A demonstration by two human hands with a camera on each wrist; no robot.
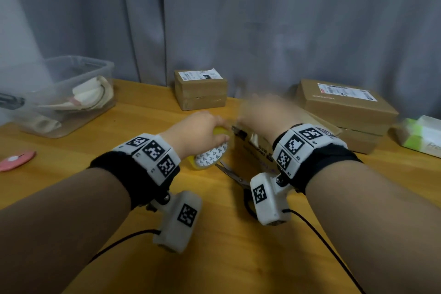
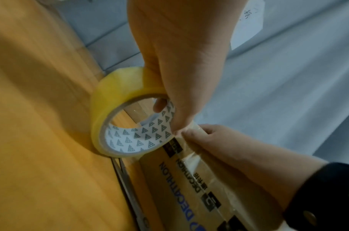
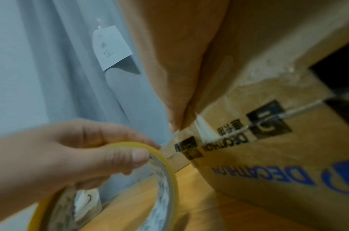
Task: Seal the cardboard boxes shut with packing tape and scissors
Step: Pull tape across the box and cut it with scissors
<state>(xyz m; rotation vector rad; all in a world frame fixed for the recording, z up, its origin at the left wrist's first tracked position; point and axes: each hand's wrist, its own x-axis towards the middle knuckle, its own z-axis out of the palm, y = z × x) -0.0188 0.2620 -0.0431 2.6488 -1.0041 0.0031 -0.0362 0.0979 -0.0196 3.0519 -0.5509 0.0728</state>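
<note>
My left hand [image 1: 202, 131] grips a yellowish roll of clear packing tape [image 2: 110, 109], thumb through its triangle-patterned core, and holds it on edge on the wooden table beside the left end of a brown printed cardboard box [image 1: 253, 148]. My right hand [image 1: 262, 114], blurred in the head view, is over that box. Its thumb and fingertips [image 2: 191, 134] pinch the free tape end at the box's upper corner [image 3: 189, 137], right next to the roll. Steel scissors [image 1: 230, 170] lie on the table in front of the box, between my wrists.
Two other cardboard boxes stand at the back, a small one [image 1: 200, 89] in the middle and a flat one [image 1: 346, 107] at the right. A clear plastic bin [image 1: 64, 95] holds cloth at the left. A tissue pack [image 1: 422, 136] lies far right, a red disc [image 1: 16, 160] far left. Grey curtain behind.
</note>
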